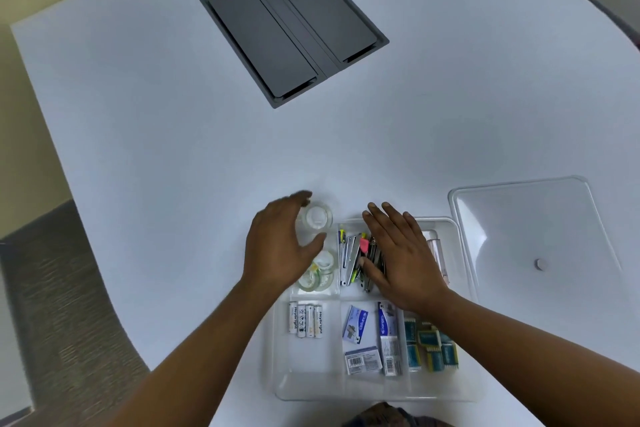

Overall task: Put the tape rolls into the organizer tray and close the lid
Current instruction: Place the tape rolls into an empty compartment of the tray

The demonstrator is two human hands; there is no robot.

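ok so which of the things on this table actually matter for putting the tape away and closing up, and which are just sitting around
Part of the job:
- clear tape roll, at the left hand
- tape rolls already in the tray
- organizer tray
- clear lid, lying right of the tray

Just lying about:
- batteries
- staplers, under the right hand
- staple boxes
- grey hatch in the table

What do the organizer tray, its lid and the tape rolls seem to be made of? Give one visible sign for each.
The clear rectangular organizer tray: probably glossy transparent plastic, since the table shows through its walls.
The clear rectangular lid lying beside it: likely the same plastic, with bright glare and a small grey knob.
The small translucent tape rolls: seemingly clear adhesive film; their pale cores could be plastic or card.
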